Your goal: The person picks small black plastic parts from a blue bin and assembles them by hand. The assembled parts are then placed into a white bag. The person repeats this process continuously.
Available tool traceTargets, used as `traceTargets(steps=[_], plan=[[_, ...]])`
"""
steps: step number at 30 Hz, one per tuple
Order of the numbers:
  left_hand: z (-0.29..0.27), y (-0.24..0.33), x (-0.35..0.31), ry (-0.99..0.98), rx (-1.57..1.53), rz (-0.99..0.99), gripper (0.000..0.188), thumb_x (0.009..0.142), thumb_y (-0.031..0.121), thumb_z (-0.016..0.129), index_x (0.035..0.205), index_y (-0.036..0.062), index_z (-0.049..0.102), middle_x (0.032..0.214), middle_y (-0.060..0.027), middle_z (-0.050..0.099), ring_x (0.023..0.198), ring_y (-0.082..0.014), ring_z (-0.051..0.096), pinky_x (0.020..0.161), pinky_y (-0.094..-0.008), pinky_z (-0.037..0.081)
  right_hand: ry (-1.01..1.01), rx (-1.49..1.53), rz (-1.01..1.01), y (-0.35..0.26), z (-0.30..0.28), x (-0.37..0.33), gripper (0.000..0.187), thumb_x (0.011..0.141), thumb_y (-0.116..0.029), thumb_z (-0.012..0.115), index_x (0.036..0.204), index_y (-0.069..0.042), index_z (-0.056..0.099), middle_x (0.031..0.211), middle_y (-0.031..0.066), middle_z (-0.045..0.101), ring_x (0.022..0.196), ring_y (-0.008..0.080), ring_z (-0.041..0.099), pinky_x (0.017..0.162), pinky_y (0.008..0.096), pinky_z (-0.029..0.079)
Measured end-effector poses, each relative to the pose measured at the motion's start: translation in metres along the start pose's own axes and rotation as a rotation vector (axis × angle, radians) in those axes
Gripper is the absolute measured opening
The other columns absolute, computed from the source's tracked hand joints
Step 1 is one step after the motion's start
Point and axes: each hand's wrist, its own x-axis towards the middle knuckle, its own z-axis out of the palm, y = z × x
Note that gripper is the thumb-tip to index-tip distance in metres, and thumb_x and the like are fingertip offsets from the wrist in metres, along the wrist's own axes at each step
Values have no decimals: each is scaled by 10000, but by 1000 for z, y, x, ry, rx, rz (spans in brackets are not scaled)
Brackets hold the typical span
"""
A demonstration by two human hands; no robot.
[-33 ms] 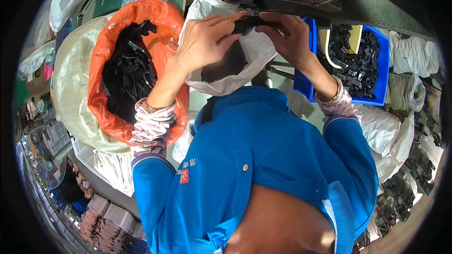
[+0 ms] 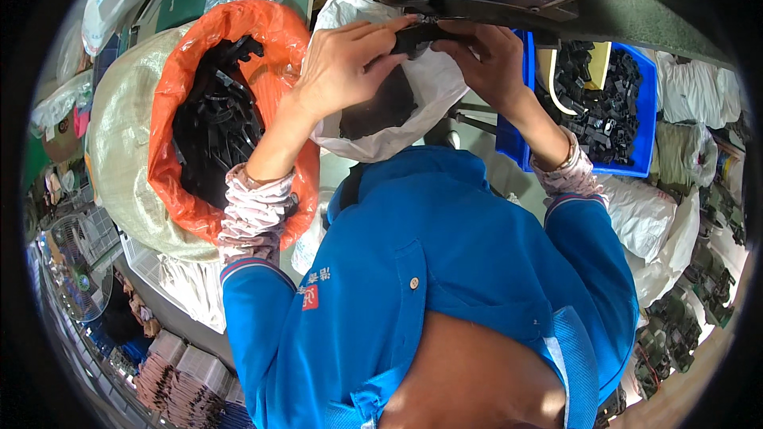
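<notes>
My left hand (image 2: pixel 350 63) pinches one end of a dark plastic piece (image 2: pixel 417 37) between thumb and fingers. The fingers of my right hand (image 2: pixel 493 63) are closed around the other end. Both hands hold the piece level under the lower edge of a dark machine (image 2: pixel 620 32), whose body hides its far side. Beneath my hands gapes a white bag (image 2: pixel 433 107) with dark contents (image 2: pixel 381 107) inside. What exact part the piece is, I cannot make out.
An orange bag (image 2: pixel 165 127) full of long black plastic parts stands left of my left forearm. On the right is a blue bin (image 2: pixel 648 111) of small black parts, with a cream-coloured divider (image 2: pixel 600 67). White sacks (image 2: pixel 699 91) line the far right. A fan (image 2: pixel 79 270) stands at lower left.
Almost nothing differs. My left hand and forearm have shifted very slightly, and both hands keep hold of the dark plastic piece.
</notes>
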Motion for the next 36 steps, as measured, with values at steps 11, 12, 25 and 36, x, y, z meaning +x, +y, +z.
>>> traceTargets(steps=[11, 12, 25, 36], plan=[[8, -20, 12, -208, 22, -158, 219, 809, 240, 715, 926, 96, 598, 814, -104, 653, 739, -335, 625, 597, -419, 464, -15, 171, 256, 20, 5, -4, 205, 855, -11, 698, 1052, 40, 677, 869, 120, 723, 755, 130, 688, 675, 256, 550], [10, -21, 10, -227, 9, -194, 228, 814, 258, 713, 929, 102, 592, 796, -106, 648, 727, -340, 620, 593, -425, 455, -8, 228, 307, 24, 7, -5, 199, 853, -27, 702, 1047, 15, 694, 856, 111, 727, 745, 121, 686, 661, 257, 545], [1, -9, -5, -142, -179, -351, 200, 835, 210, 717, 940, 76, 613, 730, -123, 631, 656, -318, 600, 602, -368, 456, -497, -1041, -87, 171, 13, 37, 401, 871, -198, 591, 1253, -77, 607, 1241, 200, 595, 1139, 405, 559, 991, 532, 409], [19, -1, -16, 156, -24, -66, 218, 807, 215, 738, 921, 85, 606, 900, -103, 669, 774, -294, 659, 617, -372, 506, -327, -1038, -277, 275, -7, 23, 422, 865, -219, 556, 1283, -159, 537, 1166, 191, 627, 1065, 441, 598, 886, 501, 481]])
